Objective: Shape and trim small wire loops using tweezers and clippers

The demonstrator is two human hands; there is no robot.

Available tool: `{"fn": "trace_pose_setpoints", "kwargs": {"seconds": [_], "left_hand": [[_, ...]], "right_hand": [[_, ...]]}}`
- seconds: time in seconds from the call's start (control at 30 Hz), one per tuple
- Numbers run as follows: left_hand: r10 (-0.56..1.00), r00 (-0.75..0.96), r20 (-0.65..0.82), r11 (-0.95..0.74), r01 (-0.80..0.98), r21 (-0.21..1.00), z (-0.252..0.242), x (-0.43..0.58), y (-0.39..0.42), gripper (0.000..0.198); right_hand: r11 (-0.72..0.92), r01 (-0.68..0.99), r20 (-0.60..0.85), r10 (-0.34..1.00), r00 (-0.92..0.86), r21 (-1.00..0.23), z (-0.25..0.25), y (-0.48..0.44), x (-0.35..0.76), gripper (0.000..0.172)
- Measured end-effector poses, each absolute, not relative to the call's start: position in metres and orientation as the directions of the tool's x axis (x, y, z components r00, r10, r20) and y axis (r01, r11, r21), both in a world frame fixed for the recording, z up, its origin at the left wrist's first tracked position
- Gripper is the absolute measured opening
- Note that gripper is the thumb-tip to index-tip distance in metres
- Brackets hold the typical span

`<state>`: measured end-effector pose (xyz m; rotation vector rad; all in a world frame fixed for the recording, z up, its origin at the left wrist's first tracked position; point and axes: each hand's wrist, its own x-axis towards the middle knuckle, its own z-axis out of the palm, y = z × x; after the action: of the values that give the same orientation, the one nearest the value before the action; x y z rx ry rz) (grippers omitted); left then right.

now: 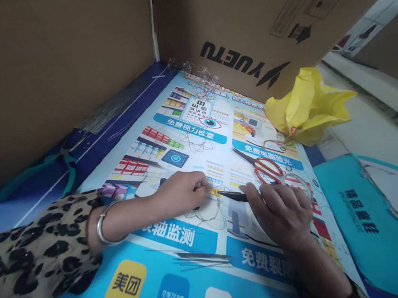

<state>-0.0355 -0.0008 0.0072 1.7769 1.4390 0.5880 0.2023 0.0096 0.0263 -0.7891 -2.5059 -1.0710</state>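
Observation:
My left hand [189,193] is closed in a pinch at the middle of the printed sheet. Its fingertips hold a thin wire loop [217,219], which hangs down over the sheet. A small yellowish piece [215,192] shows at the fingertips. My right hand [280,214] is wrapped round a tool with a dark, narrow, pointed nose, which looks like needle-nose pliers [232,196]. The tip points left and meets the yellowish piece or lies very close to it. My palm hides the handles. Red-handled scissors [268,169] lie just beyond my right hand.
Thin dark wire lengths [202,257] lie in front of my hands. Teal-handled pliers [55,167] rest at the left, near more straight wires [106,106]. Tangled wire [205,88] sits by the cardboard wall [234,20]. A yellow bag [306,108] and a teal box panel [358,222] are at the right.

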Motion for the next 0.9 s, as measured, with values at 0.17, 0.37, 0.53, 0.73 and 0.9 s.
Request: {"fn": "trace_pose_setpoints", "kwargs": {"seconds": [0.17,0.37,0.53,0.73,0.9], "left_hand": [[0.974,0.216,-0.072,-0.076,0.606,0.792,0.0069,-0.0355,-0.0021,0.013],[0.979,0.204,-0.025,-0.104,0.6,0.793,0.0071,-0.0355,-0.0015,0.011],[0.98,0.198,-0.015,-0.112,0.611,0.783,0.0069,-0.035,-0.0005,0.011],[0.981,0.192,-0.034,-0.091,0.605,0.791,0.0064,-0.0354,-0.0004,0.011],[0.982,0.183,-0.041,-0.081,0.61,0.788,0.0054,-0.0355,-0.0006,0.01]], "right_hand": [[0.574,0.695,0.401,0.568,-0.719,0.434,0.0247,0.012,0.1974,0.012],[0.619,0.737,0.308,0.67,-0.676,0.27,0.0207,0.0163,0.1977,0.013],[0.612,0.736,0.284,0.679,-0.676,0.289,0.0261,0.0145,0.1966,0.015],[0.621,0.723,0.267,0.673,-0.69,0.303,0.027,0.0127,0.1947,0.014],[0.612,0.745,0.247,0.704,-0.666,0.265,0.0208,0.0133,0.1942,0.012]]}}
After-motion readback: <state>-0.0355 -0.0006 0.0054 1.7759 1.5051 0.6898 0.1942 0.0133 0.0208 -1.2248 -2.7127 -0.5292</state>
